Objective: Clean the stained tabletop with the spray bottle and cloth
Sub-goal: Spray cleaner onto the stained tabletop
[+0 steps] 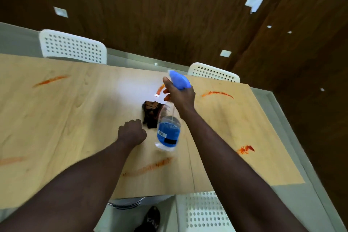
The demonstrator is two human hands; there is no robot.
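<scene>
Firmly grips the spray bottle (168,132) at its neck with the right hand (180,98), fingers curled round just under the blue trigger head (178,81), one finger stretched up beside that head. Holds it in the air over the middle of the tabletop (66,118), tilted, with nozzle pointing away from the body and bottom toward the camera. Contains blue liquid in the lower part of the clear body; looks transparent above, with a thin tube inside. Carries a label with barcode and a black bar.

Rests the left hand (131,133) on the light wood, curled into a fist, just beside the dark crumpled cloth (152,113); holds nothing that shows. Partly covers the cloth with the bottle from this view.

Shows orange-red stains (148,166) smeared in several places on the wood, near and far. Has white perforated chairs (73,47) at the far and near edges, a dark shoe (152,216) on the floor below, and a dark wood wall (169,15) behind.
</scene>
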